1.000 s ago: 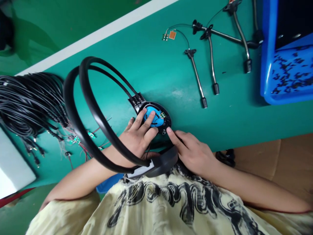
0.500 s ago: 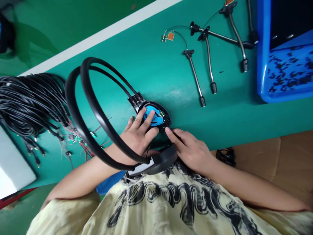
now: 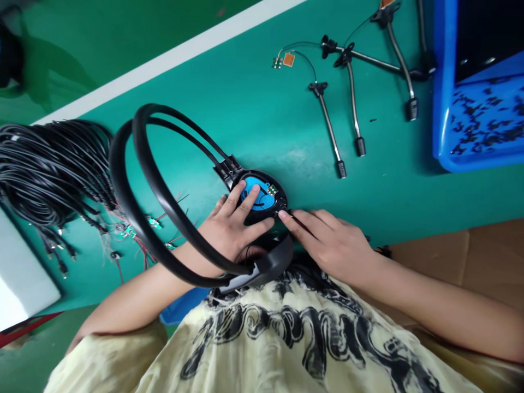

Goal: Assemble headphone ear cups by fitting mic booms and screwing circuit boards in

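Observation:
A black headset with a double-band headband stands on its side over my left forearm. Its one ear cup lies opened on the green table, showing a blue round insert and a small green circuit board. My left hand presses spread fingertips on the insert, with its thumb at the cup's near rim. My right hand has its fingers bent together at the cup's lower right edge; what they pinch is hidden. The other ear cup is close against my shirt.
Bundled black cables lie at left, with thin wires and small green boards beside them. Several gooseneck microphones lie at upper right. A blue tray with small black parts stands at far right. A cardboard surface shows below the table edge.
My right hand has shifted slightly right and up along the cup's edge. My left thumb has stretched out farther toward the rim. The near ear cup has tilted a little.

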Action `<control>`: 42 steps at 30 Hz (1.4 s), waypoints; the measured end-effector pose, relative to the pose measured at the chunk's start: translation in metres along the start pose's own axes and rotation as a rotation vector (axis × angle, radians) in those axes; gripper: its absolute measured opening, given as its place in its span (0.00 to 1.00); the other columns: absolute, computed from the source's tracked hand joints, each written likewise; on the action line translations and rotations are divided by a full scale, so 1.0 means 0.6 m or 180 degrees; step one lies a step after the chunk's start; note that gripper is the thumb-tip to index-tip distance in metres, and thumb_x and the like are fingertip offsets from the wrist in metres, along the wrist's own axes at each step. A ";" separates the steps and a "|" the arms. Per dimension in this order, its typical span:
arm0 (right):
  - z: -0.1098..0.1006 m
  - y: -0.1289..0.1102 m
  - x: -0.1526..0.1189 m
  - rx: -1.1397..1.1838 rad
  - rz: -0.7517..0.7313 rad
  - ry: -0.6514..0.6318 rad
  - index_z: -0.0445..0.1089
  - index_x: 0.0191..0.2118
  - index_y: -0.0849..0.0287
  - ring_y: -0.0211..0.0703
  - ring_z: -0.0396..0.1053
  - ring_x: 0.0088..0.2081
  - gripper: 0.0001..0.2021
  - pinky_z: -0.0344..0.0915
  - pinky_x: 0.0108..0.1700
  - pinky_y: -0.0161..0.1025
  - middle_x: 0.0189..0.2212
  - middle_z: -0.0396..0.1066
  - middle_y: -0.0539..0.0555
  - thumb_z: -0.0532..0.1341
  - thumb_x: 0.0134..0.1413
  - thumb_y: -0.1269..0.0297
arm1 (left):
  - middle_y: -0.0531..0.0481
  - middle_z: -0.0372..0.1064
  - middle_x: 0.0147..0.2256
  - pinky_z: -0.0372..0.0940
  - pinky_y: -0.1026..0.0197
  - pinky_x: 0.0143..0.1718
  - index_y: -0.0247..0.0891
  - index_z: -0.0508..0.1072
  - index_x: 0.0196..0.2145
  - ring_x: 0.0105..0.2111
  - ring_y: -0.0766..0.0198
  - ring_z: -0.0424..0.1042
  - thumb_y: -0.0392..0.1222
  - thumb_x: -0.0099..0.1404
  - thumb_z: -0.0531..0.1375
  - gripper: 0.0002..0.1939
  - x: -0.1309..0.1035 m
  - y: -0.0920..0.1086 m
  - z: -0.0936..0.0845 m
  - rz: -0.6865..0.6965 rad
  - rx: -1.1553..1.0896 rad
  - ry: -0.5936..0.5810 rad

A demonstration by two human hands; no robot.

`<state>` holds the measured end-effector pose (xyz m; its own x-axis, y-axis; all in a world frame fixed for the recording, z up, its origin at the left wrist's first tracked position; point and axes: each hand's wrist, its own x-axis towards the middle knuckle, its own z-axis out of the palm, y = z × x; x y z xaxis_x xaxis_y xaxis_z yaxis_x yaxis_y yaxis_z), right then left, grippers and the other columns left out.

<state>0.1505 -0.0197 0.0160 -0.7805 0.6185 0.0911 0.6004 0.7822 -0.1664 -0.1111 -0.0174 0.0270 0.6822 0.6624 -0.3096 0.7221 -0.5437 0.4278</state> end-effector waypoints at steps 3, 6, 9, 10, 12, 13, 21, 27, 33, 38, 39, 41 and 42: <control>-0.002 0.001 0.002 -0.0083 -0.0063 0.0013 0.65 0.59 0.67 0.44 0.64 0.41 0.20 0.63 0.33 0.38 0.47 0.73 0.57 0.54 0.61 0.74 | 0.41 0.28 0.70 0.56 0.32 0.59 0.54 0.59 0.62 0.68 0.34 0.35 0.50 0.69 0.55 0.25 -0.001 0.003 0.003 0.0039 0.0074 0.0103; -0.004 0.001 0.003 -0.0148 -0.0090 -0.0001 0.65 0.59 0.66 0.45 0.64 0.42 0.20 0.63 0.34 0.38 0.47 0.73 0.57 0.55 0.61 0.73 | 0.39 0.31 0.69 0.58 0.32 0.57 0.54 0.58 0.62 0.67 0.34 0.37 0.50 0.68 0.57 0.26 0.000 0.007 0.002 0.0033 0.0143 0.0199; -0.009 0.000 0.005 -0.0189 -0.0111 -0.0014 0.66 0.58 0.66 0.46 0.65 0.42 0.20 0.62 0.35 0.40 0.47 0.74 0.56 0.55 0.62 0.72 | 0.39 0.35 0.69 0.58 0.31 0.56 0.54 0.61 0.60 0.67 0.34 0.39 0.50 0.66 0.60 0.26 0.003 0.012 -0.005 -0.0047 0.0103 0.0210; -0.011 0.000 0.006 -0.0198 -0.0108 -0.0023 0.67 0.58 0.66 0.47 0.65 0.42 0.20 0.61 0.35 0.40 0.47 0.74 0.56 0.55 0.62 0.71 | 0.38 0.36 0.69 0.58 0.30 0.56 0.54 0.62 0.59 0.67 0.34 0.40 0.49 0.66 0.60 0.25 0.004 0.014 -0.008 -0.0047 0.0084 0.0194; -0.016 0.000 0.008 -0.0211 -0.0073 -0.0049 0.67 0.58 0.66 0.47 0.65 0.42 0.20 0.61 0.36 0.41 0.48 0.74 0.56 0.55 0.62 0.71 | 0.37 0.38 0.68 0.58 0.30 0.55 0.53 0.63 0.59 0.67 0.33 0.41 0.48 0.67 0.59 0.23 0.005 0.016 -0.014 -0.0011 0.0066 0.0127; -0.018 -0.001 0.009 -0.0211 -0.0054 -0.0052 0.67 0.58 0.66 0.47 0.66 0.42 0.20 0.60 0.36 0.41 0.49 0.74 0.56 0.55 0.62 0.71 | 0.36 0.38 0.68 0.58 0.29 0.55 0.53 0.63 0.59 0.67 0.33 0.41 0.47 0.68 0.58 0.22 0.005 0.017 -0.017 -0.0011 0.0075 0.0117; -0.011 -0.003 0.014 -0.0155 -0.0233 0.0054 0.68 0.55 0.75 0.47 0.67 0.38 0.20 0.59 0.36 0.42 0.44 0.75 0.61 0.59 0.60 0.68 | 0.34 0.40 0.68 0.62 0.29 0.52 0.52 0.64 0.58 0.66 0.31 0.45 0.38 0.65 0.61 0.25 0.003 0.020 -0.014 0.0007 0.0267 0.0262; -0.002 0.003 0.022 -0.0052 -0.0389 0.0108 0.69 0.54 0.75 0.48 0.69 0.38 0.19 0.61 0.37 0.42 0.43 0.76 0.62 0.58 0.60 0.70 | 0.38 0.41 0.68 0.64 0.32 0.52 0.53 0.65 0.57 0.66 0.33 0.45 0.40 0.64 0.61 0.24 0.003 0.016 -0.007 -0.0041 0.0214 0.0326; 0.002 0.010 0.004 0.0137 -0.0227 0.0036 0.65 0.59 0.68 0.45 0.69 0.42 0.21 0.65 0.42 0.42 0.53 0.70 0.59 0.57 0.61 0.71 | 0.35 0.52 0.65 0.64 0.34 0.52 0.51 0.61 0.62 0.64 0.35 0.52 0.50 0.68 0.56 0.25 0.010 0.017 -0.013 -0.0091 0.0341 0.0381; 0.012 0.011 -0.012 0.0158 -0.0107 0.0168 0.67 0.58 0.65 0.46 0.68 0.47 0.20 0.66 0.45 0.43 0.56 0.68 0.56 0.58 0.61 0.70 | 0.35 0.51 0.64 0.63 0.32 0.52 0.58 0.56 0.64 0.62 0.32 0.54 0.51 0.67 0.57 0.29 0.020 0.026 -0.018 -0.0204 0.0644 0.0255; 0.013 0.012 -0.013 0.0166 -0.0100 0.0200 0.67 0.57 0.64 0.46 0.68 0.47 0.19 0.66 0.44 0.42 0.56 0.68 0.55 0.58 0.61 0.70 | 0.35 0.51 0.64 0.63 0.32 0.52 0.58 0.56 0.64 0.61 0.32 0.55 0.51 0.66 0.58 0.30 0.022 0.029 -0.017 -0.0230 0.0682 0.0252; 0.015 0.015 -0.010 0.0228 -0.0107 0.0296 0.69 0.55 0.64 0.46 0.68 0.46 0.18 0.66 0.43 0.42 0.54 0.70 0.55 0.58 0.61 0.70 | 0.35 0.52 0.63 0.64 0.33 0.52 0.58 0.56 0.64 0.60 0.32 0.56 0.52 0.65 0.59 0.31 0.025 0.035 -0.014 -0.0310 0.0744 0.0263; 0.016 0.017 -0.009 0.0280 -0.0122 0.0356 0.70 0.54 0.64 0.45 0.68 0.46 0.17 0.66 0.42 0.42 0.53 0.71 0.55 0.58 0.61 0.70 | 0.36 0.53 0.62 0.64 0.34 0.52 0.58 0.56 0.64 0.60 0.32 0.57 0.53 0.65 0.59 0.31 0.027 0.039 -0.012 -0.0359 0.0767 0.0278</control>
<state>0.1591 -0.0155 0.0044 -0.7754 0.5966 0.2070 0.5491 0.7988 -0.2457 -0.0844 -0.0156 0.0382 0.5909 0.7619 -0.2651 0.8066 -0.5640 0.1771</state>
